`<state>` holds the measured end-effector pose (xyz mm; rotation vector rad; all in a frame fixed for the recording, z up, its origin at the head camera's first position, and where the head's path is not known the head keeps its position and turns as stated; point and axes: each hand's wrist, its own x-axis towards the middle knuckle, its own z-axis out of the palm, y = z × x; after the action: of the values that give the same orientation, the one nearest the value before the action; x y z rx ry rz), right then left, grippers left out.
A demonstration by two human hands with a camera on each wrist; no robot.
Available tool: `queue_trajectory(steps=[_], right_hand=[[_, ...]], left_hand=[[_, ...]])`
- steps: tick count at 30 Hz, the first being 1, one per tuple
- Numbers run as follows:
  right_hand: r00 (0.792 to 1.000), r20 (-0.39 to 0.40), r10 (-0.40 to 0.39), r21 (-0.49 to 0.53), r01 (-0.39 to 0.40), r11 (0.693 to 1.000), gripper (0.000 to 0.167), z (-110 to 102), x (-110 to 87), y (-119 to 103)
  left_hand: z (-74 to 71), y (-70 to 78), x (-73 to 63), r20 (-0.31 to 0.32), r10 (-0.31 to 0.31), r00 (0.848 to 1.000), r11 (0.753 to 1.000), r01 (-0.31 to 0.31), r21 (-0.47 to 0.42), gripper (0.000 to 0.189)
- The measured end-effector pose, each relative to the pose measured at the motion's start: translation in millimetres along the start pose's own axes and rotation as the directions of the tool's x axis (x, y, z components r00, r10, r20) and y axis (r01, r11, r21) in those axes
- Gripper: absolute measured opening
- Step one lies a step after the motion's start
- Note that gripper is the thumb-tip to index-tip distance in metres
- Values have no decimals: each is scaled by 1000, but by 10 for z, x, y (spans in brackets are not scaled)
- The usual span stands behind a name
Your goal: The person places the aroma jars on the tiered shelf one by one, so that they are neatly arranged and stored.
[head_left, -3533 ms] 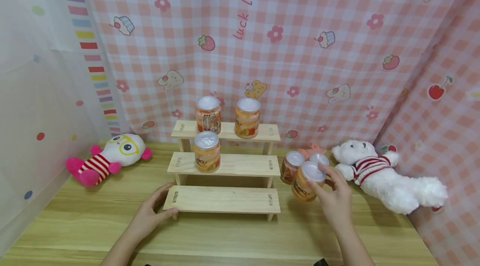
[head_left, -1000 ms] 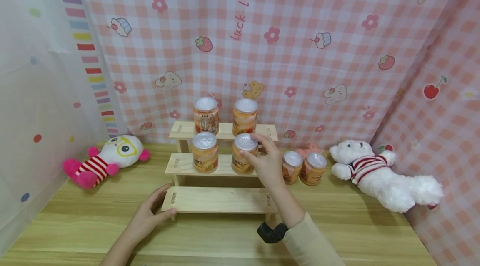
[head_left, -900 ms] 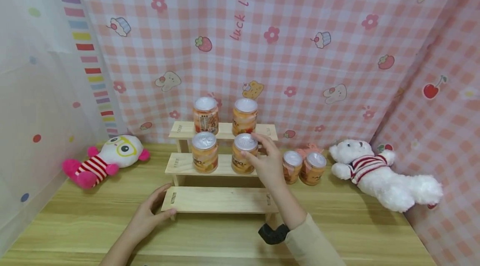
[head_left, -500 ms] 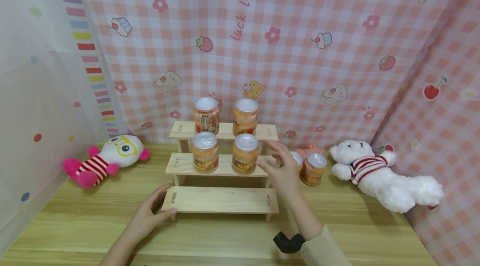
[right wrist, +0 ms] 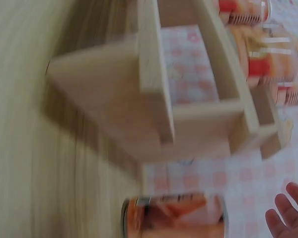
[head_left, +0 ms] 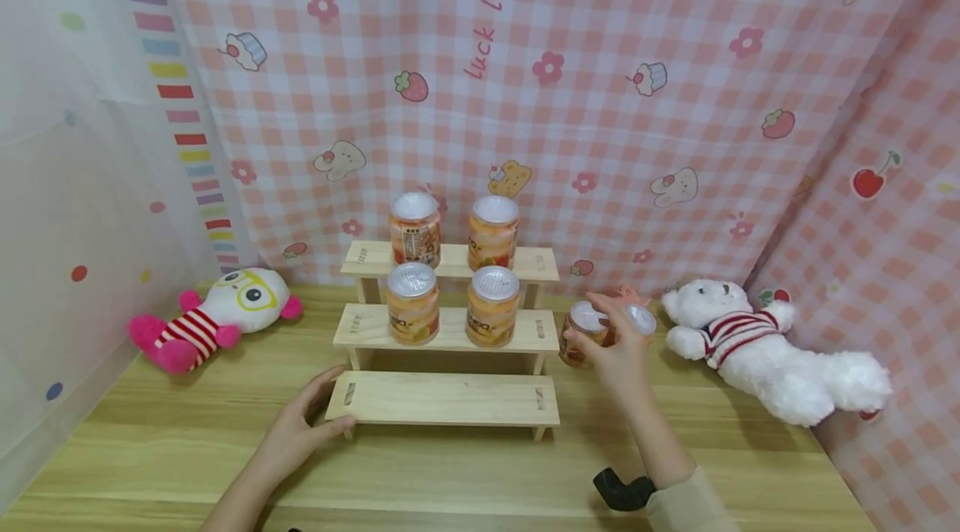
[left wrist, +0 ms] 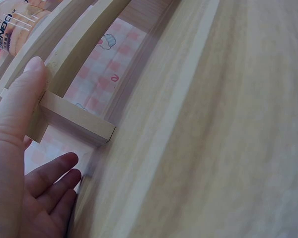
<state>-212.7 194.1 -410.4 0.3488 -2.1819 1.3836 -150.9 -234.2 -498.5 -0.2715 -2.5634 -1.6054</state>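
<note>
Head: orange silver-lidded cylindrical can (head_left: 492,311) now released onto middle tier of pale wooden shelf (head_left: 453,333); right hand (head_left: 619,353) shifted to second can (head_left: 576,353). Left wrist: shelf end pinched by left hand (left wrist: 10,171). Right wrist: fingers (right wrist: 287,210) relaxed, apart from can.

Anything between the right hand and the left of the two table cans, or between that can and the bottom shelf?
Nothing visible blocks the right hand from the left table can. Nothing visible toward the bottom shelf either, just its raised height; the left hand is at the opposite end.
</note>
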Motion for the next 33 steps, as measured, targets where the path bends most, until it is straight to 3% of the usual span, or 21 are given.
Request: queue_trajectory(steps=[3,8,13,21,33], right_hand=[[1000,-9,22,-26,-22,999,58,-107,8,114],[999,-51,-17,-127,11,992,58,-260,24,260],[998,-60,-21,-165,11,986,64,-373,47,372],[1000,-6,2,-262,-4,965,61,-510,118,516],[988,99,116,-323,-78,943,60,-604,210,684]], left_hand=[[-4,-16,6,1,-5,1000,1000,5,7,72],[-6,-6,5,-2,1,1000,1000,-1,3,73],[-6,21,0,1,-9,1000,1000,9,0,73],[-1,6,1,-1,-14,1000,1000,14,-14,74],[-6,35,-6,5,-19,1000,1000,19,-15,73]])
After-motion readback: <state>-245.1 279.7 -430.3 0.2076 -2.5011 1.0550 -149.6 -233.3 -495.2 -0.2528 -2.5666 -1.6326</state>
